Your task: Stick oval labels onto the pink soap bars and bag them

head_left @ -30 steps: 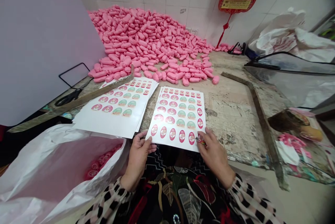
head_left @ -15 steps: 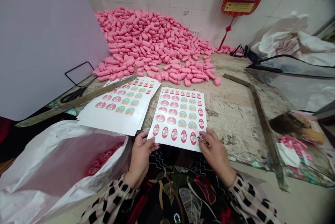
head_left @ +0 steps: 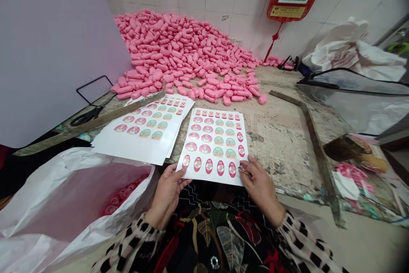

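My left hand [head_left: 168, 190] pinches the lower left corner of a white sticker sheet [head_left: 212, 145] between thumb and fingers. Printed pink and green labels, round-topped and oval, cover the sheet, which lies on other sheets at the table's near edge. At the lower right corner, my right hand [head_left: 260, 185] is closed on a small, slim pointed tool [head_left: 244, 171]; its exact kind is too small to make out. The tool's tip is close to the last pink oval label [head_left: 232, 169] in the bottom row. Left of this sheet is a second stack of sticker sheets [head_left: 131, 147].
Pink sausage-shaped pieces [head_left: 179, 51] are heaped against the wall. Wooden strips [head_left: 315, 141] lie right and left, with black scissors [head_left: 86, 116] by the left one. A white sack [head_left: 60, 179] holding pink items stands at the left; a clear bag [head_left: 358, 98] is at the right.
The view has shifted slightly, and the sheet and both hands appear a little further left. Both hands keep the same hold.
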The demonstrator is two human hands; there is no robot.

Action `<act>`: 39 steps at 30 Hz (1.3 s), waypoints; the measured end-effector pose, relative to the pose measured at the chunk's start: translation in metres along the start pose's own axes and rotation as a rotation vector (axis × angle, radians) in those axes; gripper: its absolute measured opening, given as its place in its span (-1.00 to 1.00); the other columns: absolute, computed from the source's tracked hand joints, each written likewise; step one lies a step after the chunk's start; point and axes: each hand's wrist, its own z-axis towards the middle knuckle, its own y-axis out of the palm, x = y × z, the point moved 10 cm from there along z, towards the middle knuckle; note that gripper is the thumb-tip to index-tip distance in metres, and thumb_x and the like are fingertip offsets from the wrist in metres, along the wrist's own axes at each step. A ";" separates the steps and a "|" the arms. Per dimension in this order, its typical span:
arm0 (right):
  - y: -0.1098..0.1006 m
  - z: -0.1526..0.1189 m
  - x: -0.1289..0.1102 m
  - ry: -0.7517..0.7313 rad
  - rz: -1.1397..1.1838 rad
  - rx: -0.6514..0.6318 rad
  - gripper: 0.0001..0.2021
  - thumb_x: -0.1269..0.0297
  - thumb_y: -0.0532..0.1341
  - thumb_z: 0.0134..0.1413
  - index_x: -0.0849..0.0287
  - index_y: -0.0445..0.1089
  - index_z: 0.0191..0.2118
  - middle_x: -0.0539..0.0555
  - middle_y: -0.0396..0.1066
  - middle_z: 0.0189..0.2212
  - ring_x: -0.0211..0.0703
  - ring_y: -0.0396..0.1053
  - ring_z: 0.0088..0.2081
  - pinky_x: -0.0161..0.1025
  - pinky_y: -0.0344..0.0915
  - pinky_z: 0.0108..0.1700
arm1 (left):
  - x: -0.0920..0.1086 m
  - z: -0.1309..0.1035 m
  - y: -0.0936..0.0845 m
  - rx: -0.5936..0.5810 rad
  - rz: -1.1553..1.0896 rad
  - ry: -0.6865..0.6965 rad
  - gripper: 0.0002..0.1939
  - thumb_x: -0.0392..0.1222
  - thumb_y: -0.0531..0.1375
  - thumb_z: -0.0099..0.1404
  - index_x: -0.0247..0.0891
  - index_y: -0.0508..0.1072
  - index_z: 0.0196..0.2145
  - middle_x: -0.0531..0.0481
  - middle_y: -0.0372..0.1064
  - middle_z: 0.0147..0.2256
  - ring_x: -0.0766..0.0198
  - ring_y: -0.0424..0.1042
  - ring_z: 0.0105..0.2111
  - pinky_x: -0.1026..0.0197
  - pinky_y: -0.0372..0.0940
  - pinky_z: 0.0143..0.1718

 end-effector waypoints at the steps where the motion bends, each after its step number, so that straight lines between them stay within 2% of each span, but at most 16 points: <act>1: 0.001 -0.002 -0.002 0.001 -0.002 -0.013 -0.68 0.25 0.05 0.11 0.10 0.37 -0.03 0.12 0.18 0.14 -0.02 0.36 -0.05 -0.09 0.35 -0.08 | 0.000 0.000 -0.004 0.007 -0.005 0.004 -0.80 -0.38 0.23 0.11 -0.30 0.31 -0.29 -0.03 0.44 -0.38 0.34 0.44 -0.48 0.28 0.40 -0.44; 6: 0.007 -0.017 -0.021 -0.085 -0.031 -0.062 -0.66 0.30 0.03 0.12 0.11 0.33 0.01 0.14 0.15 0.16 -0.03 0.36 -0.04 -0.11 0.37 -0.10 | 0.002 0.002 -0.030 0.070 -0.004 -0.001 -0.82 -0.43 0.21 0.11 -0.32 0.33 -0.30 -0.03 0.44 -0.40 0.36 0.43 -0.51 0.32 0.39 -0.50; 9: 0.009 -0.024 -0.026 -0.155 -0.053 -0.065 -0.64 0.34 0.04 0.10 0.12 0.31 0.04 0.15 0.17 0.15 -0.06 0.37 -0.04 -0.14 0.36 -0.08 | 0.003 0.003 -0.036 0.076 0.004 -0.018 -0.82 -0.43 0.22 0.11 -0.33 0.34 -0.31 -0.05 0.44 -0.41 0.34 0.43 -0.52 0.30 0.39 -0.52; 15: 0.011 -0.027 -0.026 -0.180 -0.101 -0.124 -0.63 0.34 0.02 0.12 0.10 0.29 0.06 0.14 0.14 0.16 -0.07 0.37 -0.04 -0.15 0.38 -0.11 | 0.005 0.004 -0.035 0.087 -0.010 -0.018 -0.83 -0.44 0.21 0.11 -0.31 0.33 -0.32 -0.04 0.45 -0.43 0.33 0.44 -0.54 0.28 0.39 -0.53; 22: 0.001 -0.023 -0.028 -0.197 -0.106 -0.197 -0.63 0.33 0.00 0.14 0.08 0.30 0.05 0.13 0.17 0.15 -0.09 0.38 -0.07 -0.14 0.38 -0.13 | 0.001 0.003 -0.035 0.072 -0.018 -0.053 -0.78 -0.43 0.21 0.11 -0.29 0.30 -0.28 -0.04 0.45 -0.42 0.29 0.46 -0.53 0.23 0.41 -0.50; 25: -0.003 -0.019 -0.025 -0.219 -0.041 -0.188 -0.65 0.32 0.02 0.12 0.09 0.33 0.01 0.11 0.21 0.12 -0.09 0.37 -0.07 -0.13 0.37 -0.11 | -0.001 0.002 -0.033 0.063 -0.020 -0.076 -0.77 -0.44 0.22 0.10 -0.31 0.29 -0.28 -0.07 0.45 -0.41 0.28 0.46 -0.52 0.21 0.42 -0.48; 28: -0.014 -0.015 -0.021 -0.247 0.035 -0.121 -0.65 0.33 0.04 0.09 0.10 0.35 0.00 0.10 0.30 0.05 -0.11 0.35 -0.04 -0.15 0.33 -0.06 | 0.000 0.001 -0.030 0.049 -0.027 -0.093 -0.76 -0.44 0.22 0.08 -0.31 0.31 -0.27 -0.08 0.46 -0.39 0.27 0.47 -0.50 0.19 0.43 -0.45; 30: -0.028 -0.015 -0.010 -0.240 0.036 -0.059 -0.66 0.32 0.03 0.10 0.12 0.36 -0.02 0.11 0.37 -0.03 -0.12 0.35 -0.05 -0.17 0.32 -0.06 | 0.000 0.000 -0.029 0.045 -0.028 -0.105 -0.77 -0.42 0.23 0.09 -0.31 0.31 -0.28 -0.08 0.46 -0.38 0.27 0.47 -0.50 0.19 0.42 -0.44; 32: -0.050 -0.018 0.013 -0.177 -0.023 0.011 -0.68 0.29 0.01 0.11 0.14 0.38 -0.06 0.11 0.41 -0.10 -0.11 0.38 -0.11 -0.17 0.32 -0.09 | -0.002 -0.002 -0.029 0.033 -0.026 -0.121 -0.79 -0.40 0.23 0.09 -0.30 0.31 -0.29 -0.07 0.46 -0.38 0.26 0.48 -0.48 0.19 0.42 -0.42; 36: -0.100 -0.041 0.081 0.066 -0.235 0.112 -0.67 0.21 0.00 0.11 0.14 0.39 -0.09 0.10 0.43 -0.15 -0.06 0.40 -0.18 -0.15 0.32 -0.18 | -0.013 -0.007 -0.030 -0.045 0.018 -0.178 -0.79 -0.30 0.26 0.09 -0.30 0.31 -0.31 -0.10 0.46 -0.42 0.17 0.49 -0.39 0.10 0.40 -0.28; 39: -0.128 -0.068 0.121 0.282 -0.327 0.144 -0.64 0.12 0.02 0.08 0.11 0.38 -0.07 0.11 0.41 -0.12 0.03 0.39 -0.18 -0.10 0.31 -0.25 | -0.031 -0.019 -0.036 -0.109 0.146 -0.295 -0.74 -0.24 0.30 0.04 -0.30 0.33 -0.33 -0.16 0.47 -0.38 0.15 0.49 -0.38 0.08 0.38 -0.26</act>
